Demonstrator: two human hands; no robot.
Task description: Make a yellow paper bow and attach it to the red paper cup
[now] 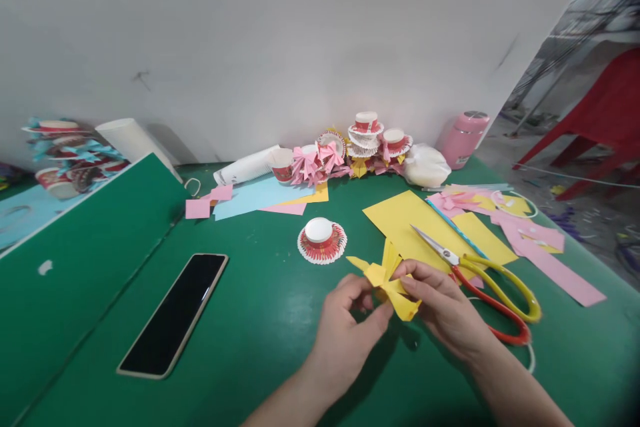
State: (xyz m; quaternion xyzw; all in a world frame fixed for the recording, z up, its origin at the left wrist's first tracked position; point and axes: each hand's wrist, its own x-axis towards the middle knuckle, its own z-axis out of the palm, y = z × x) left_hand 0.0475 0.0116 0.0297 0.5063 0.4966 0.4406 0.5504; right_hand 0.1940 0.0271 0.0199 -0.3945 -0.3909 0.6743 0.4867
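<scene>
A folded yellow paper piece, shaped like a bow with several pointed flaps, is held above the green table. My left hand pinches its lower left side with thumb and fingers. On its right side, my right hand grips a flap between thumb and fingertips. Just beyond my left hand sits a small red and white paper cup piece with a fringed rim. Scissors with yellow and red handles lie behind and beside my right hand, partly over yellow paper sheets.
A black phone lies at the left. Decorated cups, a plastic bag and a pink bottle stand by the white partition. Pink paper strips lie right; blue paper lies at the back.
</scene>
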